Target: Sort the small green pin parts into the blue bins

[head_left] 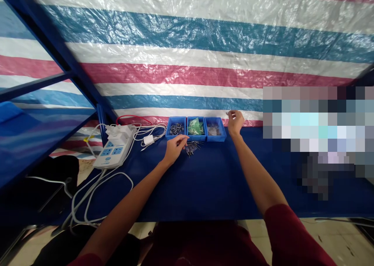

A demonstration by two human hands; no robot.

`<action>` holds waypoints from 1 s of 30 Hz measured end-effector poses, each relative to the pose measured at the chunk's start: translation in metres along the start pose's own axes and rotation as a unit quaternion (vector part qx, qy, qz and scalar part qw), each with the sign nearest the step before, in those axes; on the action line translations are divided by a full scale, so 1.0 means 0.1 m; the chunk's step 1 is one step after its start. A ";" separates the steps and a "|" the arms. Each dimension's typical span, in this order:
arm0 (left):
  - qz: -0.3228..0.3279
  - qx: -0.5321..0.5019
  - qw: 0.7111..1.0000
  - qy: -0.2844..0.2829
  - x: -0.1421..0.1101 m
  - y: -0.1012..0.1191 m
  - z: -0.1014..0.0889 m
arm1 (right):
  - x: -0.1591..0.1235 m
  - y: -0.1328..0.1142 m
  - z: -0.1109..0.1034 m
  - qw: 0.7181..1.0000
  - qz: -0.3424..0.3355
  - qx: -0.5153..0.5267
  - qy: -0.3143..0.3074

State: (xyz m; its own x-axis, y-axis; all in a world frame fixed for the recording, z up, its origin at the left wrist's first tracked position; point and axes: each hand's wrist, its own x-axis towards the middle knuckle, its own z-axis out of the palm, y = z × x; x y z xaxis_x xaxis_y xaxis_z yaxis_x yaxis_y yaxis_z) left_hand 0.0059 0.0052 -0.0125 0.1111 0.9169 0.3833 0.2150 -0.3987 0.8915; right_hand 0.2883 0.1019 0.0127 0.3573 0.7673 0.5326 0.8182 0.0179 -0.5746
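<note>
My left hand [174, 147] rests on the blue table [204, 180], fingers pinched at a small pile of thin metal pins [192, 147] lying in front of the trays. My right hand [235, 122] hovers to the right of the trays, its fingers curled and pinched together; whether they hold anything is too small to see. Three small blue trays stand side by side at the table's back: the left tray [176, 128] holds metal pins, the middle tray [196, 128] green parts, the right tray [215, 129] small dark parts.
A white power strip [112, 151] with plugged chargers and looping white cables [96, 188] lies at the table's left. A striped tarp [204, 63] hangs behind. A blue metal frame [58, 48] stands at left. A blurred area [318, 137] covers the right side.
</note>
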 end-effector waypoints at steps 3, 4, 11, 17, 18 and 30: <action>0.006 0.022 1.000 -0.007 0.00 -0.01 -0.02 | -0.13 -0.24 -0.11 0.996 -0.022 0.061 -0.061; 0.010 0.042 0.999 -0.013 0.01 -0.02 -0.03 | -0.19 -0.32 -0.15 0.994 -0.021 0.065 -0.084; 0.081 0.249 0.947 -0.184 0.08 -0.09 -0.18 | -0.71 -0.72 -0.30 0.985 -0.013 0.059 -0.165; 0.105 0.295 0.915 -0.254 0.10 -0.21 -0.21 | -1.07 -0.85 -0.20 0.925 -0.127 -0.007 -0.359; 0.108 0.292 0.917 -0.251 0.10 -0.23 -0.21 | -1.11 -0.85 -0.18 0.920 -0.134 -0.026 -0.368; 0.170 0.283 0.914 -0.235 0.08 -0.33 -0.17 | -1.31 -0.85 -0.13 0.903 -0.159 -0.048 -0.396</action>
State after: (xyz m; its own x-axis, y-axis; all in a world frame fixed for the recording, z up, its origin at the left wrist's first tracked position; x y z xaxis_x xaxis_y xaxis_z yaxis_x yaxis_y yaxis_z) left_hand -0.0169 0.0261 -0.0347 0.6403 0.6835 0.3504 0.5438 -0.7256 0.4217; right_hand 0.1780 -0.0085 -0.0007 -0.3067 0.9514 0.0275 0.8716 0.2924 -0.3935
